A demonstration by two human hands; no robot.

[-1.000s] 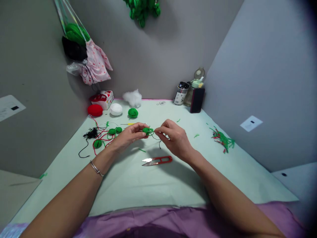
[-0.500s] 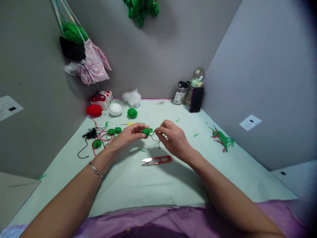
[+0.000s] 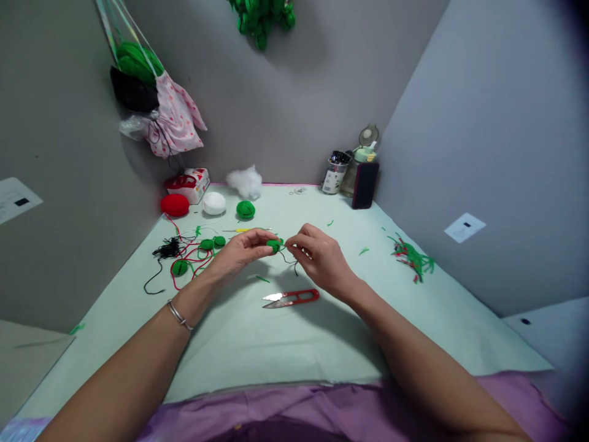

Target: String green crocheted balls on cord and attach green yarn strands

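My left hand (image 3: 243, 250) pinches a small green crocheted piece (image 3: 273, 246) between thumb and fingers. Just to its right, my right hand (image 3: 318, 253) is closed, its fingertips pinching something thin close to the piece; whether that is a needle or a strand I cannot tell. Dark yarn tails (image 3: 289, 261) dangle from the piece below the right fingertips. On the table under both hands lie red-handled thread snips (image 3: 294, 298), blades pointing left, and a short green yarn scrap (image 3: 262, 279).
Left of the hands are small green crocheted pieces (image 3: 207, 244), tangled black yarn (image 3: 168, 248) and red strands. Behind stand red (image 3: 175, 205), white (image 3: 214, 203) and green yarn balls (image 3: 245, 210), and stuffing (image 3: 246, 182). Yarn cuttings (image 3: 414, 258) and a phone (image 3: 365, 185) are right.
The green loop between my hands has shrunk, and my right fingertips have come slightly closer to the crocheted piece. The piece has turned a little in my left hand.
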